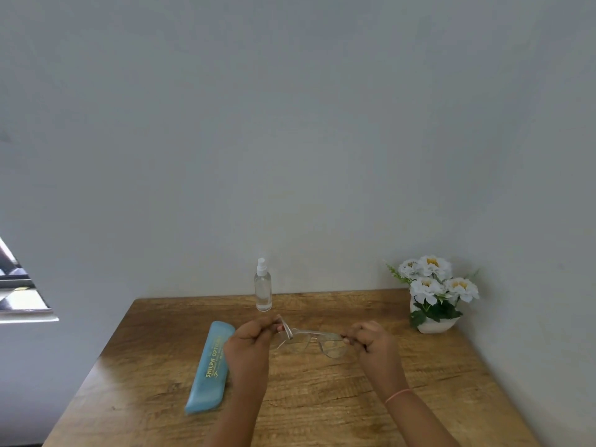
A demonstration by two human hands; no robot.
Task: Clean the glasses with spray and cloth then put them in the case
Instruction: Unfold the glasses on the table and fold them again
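Clear-framed glasses (pixel 311 340) hang a little above the wooden table (pixel 322 398), held between both hands. My left hand (pixel 250 341) pinches the left end, where a temple arm is folded inward. My right hand (pixel 371 341) pinches the right end of the frame. A small clear spray bottle (pixel 263 287) with a white nozzle stands upright at the table's back edge, just behind the glasses. A long light-blue glasses case (pixel 209 366) with gold lettering lies closed on the table, left of my left hand. I see no cloth.
A white pot of white artificial flowers (pixel 433 298) stands at the table's back right corner. A plain wall rises right behind the table. A window edge (pixel 19 291) shows at far left.
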